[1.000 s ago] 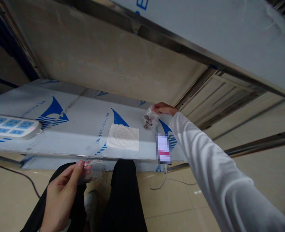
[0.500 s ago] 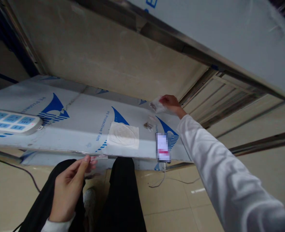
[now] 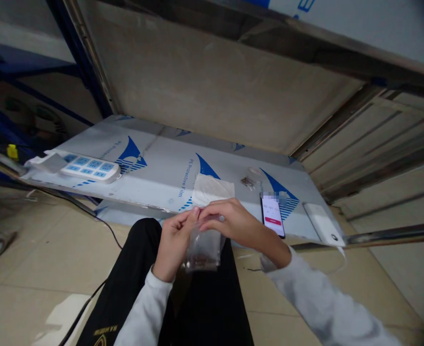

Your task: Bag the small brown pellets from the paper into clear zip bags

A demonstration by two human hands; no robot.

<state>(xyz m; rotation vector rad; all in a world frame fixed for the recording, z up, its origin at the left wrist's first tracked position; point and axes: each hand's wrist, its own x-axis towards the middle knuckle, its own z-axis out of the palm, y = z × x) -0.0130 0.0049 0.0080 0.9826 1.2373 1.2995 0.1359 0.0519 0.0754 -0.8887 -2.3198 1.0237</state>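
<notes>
A clear plastic bag (image 3: 203, 247) hangs over my lap, with small dark brownish pieces at its bottom that I cannot make out. My left hand (image 3: 174, 240) pinches the bag's upper edge between thumb and forefinger. Close beside it, my right hand (image 3: 233, 221) is closed at the top of the same bag, its fingers bent inward. Just behind the hands, a white square sheet (image 3: 213, 187) lies on the film-covered shelf (image 3: 157, 168). To its right rests another small clear bag (image 3: 250, 179) with brownish pieces in it.
A phone (image 3: 272, 221) with a lit screen lies at the right front, near a white block (image 3: 323, 223) with a cable. On the left sits a white power strip (image 3: 91, 168) with blue squares. Another panel (image 3: 370, 29) overhangs the shelf.
My right hand has come from the shelf's back right with a small bag to meet my left hand over my lap. Both now hold a bag. The view has shifted.
</notes>
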